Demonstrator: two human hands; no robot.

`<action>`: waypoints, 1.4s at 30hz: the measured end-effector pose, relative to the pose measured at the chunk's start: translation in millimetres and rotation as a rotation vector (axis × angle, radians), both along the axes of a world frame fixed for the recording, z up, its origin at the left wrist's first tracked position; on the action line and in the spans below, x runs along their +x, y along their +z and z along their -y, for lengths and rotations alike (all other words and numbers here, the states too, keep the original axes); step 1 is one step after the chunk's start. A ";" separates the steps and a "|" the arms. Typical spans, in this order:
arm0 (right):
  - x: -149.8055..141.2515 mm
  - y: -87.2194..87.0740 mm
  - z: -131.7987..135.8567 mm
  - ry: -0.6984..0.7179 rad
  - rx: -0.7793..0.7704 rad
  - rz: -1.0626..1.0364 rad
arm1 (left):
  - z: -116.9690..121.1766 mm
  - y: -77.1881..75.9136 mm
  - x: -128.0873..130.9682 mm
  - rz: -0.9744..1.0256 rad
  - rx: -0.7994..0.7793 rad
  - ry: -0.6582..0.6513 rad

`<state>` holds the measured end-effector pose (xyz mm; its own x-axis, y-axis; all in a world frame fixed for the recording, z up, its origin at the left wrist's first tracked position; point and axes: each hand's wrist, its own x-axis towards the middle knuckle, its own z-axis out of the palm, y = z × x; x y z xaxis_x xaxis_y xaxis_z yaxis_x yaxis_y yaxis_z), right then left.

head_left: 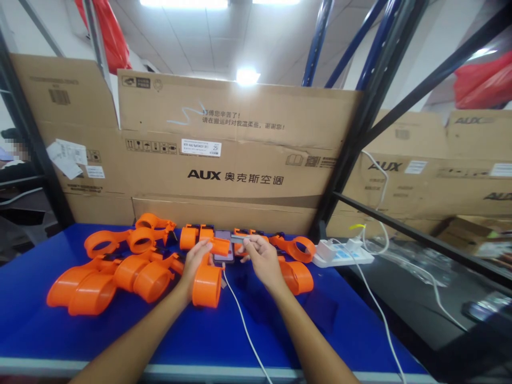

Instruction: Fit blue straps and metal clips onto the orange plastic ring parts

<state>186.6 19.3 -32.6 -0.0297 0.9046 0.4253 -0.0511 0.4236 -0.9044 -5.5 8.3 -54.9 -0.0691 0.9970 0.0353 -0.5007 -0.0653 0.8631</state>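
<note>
In the head view my left hand [196, 260] is closed on an orange plastic ring part [206, 286], whose wide ring hangs down and whose narrower end points right. My right hand [259, 256] pinches a thin grey flat tool [239, 240], its tip close to that narrower end. Whether tool and part touch, I cannot tell. Behind the hands a phone [224, 258] lies on the blue table, partly covered, with a white cable [244, 314] running from it toward me.
Several similar orange ring parts [94, 293] lie at the left, with more [298, 276] at the right. A white power strip [342, 255] with plugs sits at the table's right edge. Cardboard panels [236, 128] stand behind the blue table [160, 341]; a dark metal post [348, 160] rises at right.
</note>
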 end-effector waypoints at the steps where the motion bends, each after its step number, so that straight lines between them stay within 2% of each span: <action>1: 0.1 0.8 0.6 0.005 0.001 0.010 | 1.0 0.4 0.1 -0.006 0.005 -0.001; 14: -0.3 4.3 4.6 0.019 0.000 0.061 | 15.6 12.0 4.3 -0.003 0.011 -0.041; 25: 0.7 0.5 2.0 0.035 -0.030 0.042 | 5.6 2.4 4.8 -0.128 0.123 -0.017; 35: -1.9 -0.2 4.7 0.012 -0.045 -0.062 | 7.8 0.8 9.1 0.015 0.061 -0.115; 42: -0.1 -6.0 -1.2 -0.017 -0.023 0.045 | 3.7 -5.3 6.4 -0.023 0.121 -0.114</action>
<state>186.5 20.5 -38.6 -0.0326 0.9145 0.4034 -0.0030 0.4035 -0.9150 0.9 4.5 -60.2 0.0466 0.9866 0.1563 -0.4910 -0.1137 0.8637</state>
